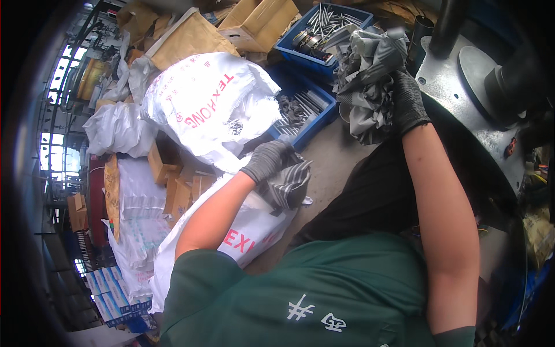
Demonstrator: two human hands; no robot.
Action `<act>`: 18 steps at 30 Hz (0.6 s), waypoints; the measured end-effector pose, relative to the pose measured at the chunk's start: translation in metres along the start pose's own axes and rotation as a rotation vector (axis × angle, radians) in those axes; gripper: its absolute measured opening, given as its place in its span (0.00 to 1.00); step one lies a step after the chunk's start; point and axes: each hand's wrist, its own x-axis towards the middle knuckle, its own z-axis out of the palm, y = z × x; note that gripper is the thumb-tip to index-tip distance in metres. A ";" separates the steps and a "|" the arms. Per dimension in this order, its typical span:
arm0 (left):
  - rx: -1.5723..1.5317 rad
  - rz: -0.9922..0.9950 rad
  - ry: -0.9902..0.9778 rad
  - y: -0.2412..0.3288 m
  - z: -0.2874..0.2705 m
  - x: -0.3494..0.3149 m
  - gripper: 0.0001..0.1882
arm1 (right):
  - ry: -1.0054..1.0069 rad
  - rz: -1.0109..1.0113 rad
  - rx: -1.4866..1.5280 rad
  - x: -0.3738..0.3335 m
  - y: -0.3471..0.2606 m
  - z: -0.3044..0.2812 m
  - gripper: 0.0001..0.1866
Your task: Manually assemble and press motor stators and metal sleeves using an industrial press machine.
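My right hand (409, 103), in a dark glove, grips a bulky crumpled bundle of grey striped cloth (370, 69) beside the blue bins. Lower and to the left, my left hand (268, 158), in a grey glove, is closed on a smaller piece of striped grey cloth (292, 184). That piece hangs over a white woven sack with red lettering (248, 222). The left fingertips are partly hidden and blurred. Just beyond the left hand stands a blue bin (309, 128) with metal rods and some crumpled grey material in it.
Another blue bin (361, 17) at the back holds metal rods and round parts. A large white sack (211, 104) slumps left of the bins, near cardboard boxes (260, 23). Metal machinery with a round disc (481, 81) stands on the right. Stacked blue-and-white boxes (113, 292) sit at lower left.
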 end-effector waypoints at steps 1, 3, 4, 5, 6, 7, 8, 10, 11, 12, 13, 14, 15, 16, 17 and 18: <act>0.037 0.066 0.016 0.000 0.011 0.009 0.19 | -0.045 0.006 0.038 0.005 0.002 -0.003 0.20; 0.002 0.133 0.012 -0.004 0.041 0.028 0.18 | -0.025 -0.009 -0.023 0.011 0.006 -0.006 0.20; -0.031 0.186 0.006 -0.010 0.059 0.036 0.18 | -0.012 -0.011 -0.081 0.009 0.007 -0.002 0.20; -0.102 0.197 -0.054 -0.019 0.079 0.047 0.18 | -0.012 -0.039 -0.123 0.004 0.007 0.004 0.21; -0.108 0.205 -0.059 -0.019 0.094 0.056 0.18 | -0.002 -0.041 -0.128 0.005 0.008 0.000 0.21; -0.056 0.252 -0.136 -0.018 0.105 0.064 0.17 | -0.030 -0.069 -0.146 0.007 0.009 -0.003 0.20; -0.002 0.296 -0.212 -0.016 0.116 0.070 0.16 | -0.061 -0.095 -0.164 0.009 0.010 -0.006 0.20; -0.072 0.168 -0.250 -0.011 0.135 0.079 0.16 | -0.057 -0.004 0.066 0.009 0.007 -0.002 0.16; 0.069 0.195 -0.043 -0.012 0.141 0.081 0.16 | -0.040 -0.015 -0.010 0.006 0.005 -0.003 0.15; 0.207 0.226 0.160 -0.005 0.145 0.084 0.16 | -0.016 -0.028 -0.087 0.004 0.003 -0.006 0.13; 0.107 0.173 0.360 0.003 0.146 0.083 0.15 | -0.005 -0.027 -0.088 0.005 0.003 -0.008 0.13; 0.102 0.177 0.352 0.008 0.154 0.080 0.15 | -0.012 -0.046 -0.058 0.006 0.003 -0.008 0.13; 0.023 0.003 0.423 0.008 0.161 0.075 0.16 | -0.033 -0.063 -0.025 0.006 0.004 -0.004 0.12; -0.056 -0.172 0.491 0.008 0.167 0.071 0.18 | -0.037 -0.060 -0.025 0.006 0.003 -0.001 0.12; -0.146 -0.301 0.343 0.004 0.174 0.069 0.25 | -0.044 -0.047 -0.010 0.005 0.003 0.001 0.13; -0.146 -0.304 0.341 0.008 0.177 0.067 0.25 | -0.046 -0.037 0.004 0.005 0.003 0.002 0.13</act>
